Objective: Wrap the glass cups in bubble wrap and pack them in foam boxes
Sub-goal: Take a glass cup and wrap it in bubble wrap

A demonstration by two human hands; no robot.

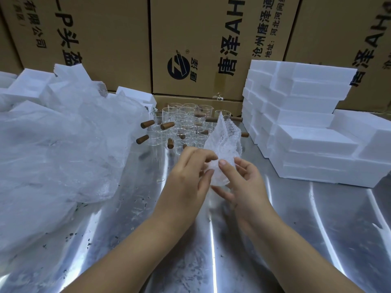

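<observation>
The left hand [187, 178] and right hand [243, 185] pinch 1 bubble wrap bundle [222, 142] in curled fingers, glass cups [182, 123] clustered on the bench [211, 250] just beyond them.

In front of the glass cups [182, 125], the bubble wrap [224, 142] is hiding whatever the left hand [187, 180] and right hand [245, 182] are pinching inside it. Left of the cups, plastic sheeting [63, 149] is covering foam pieces [29, 81]. Behind them, cardboard boxes [190, 28] are running off the top edge.
</observation>
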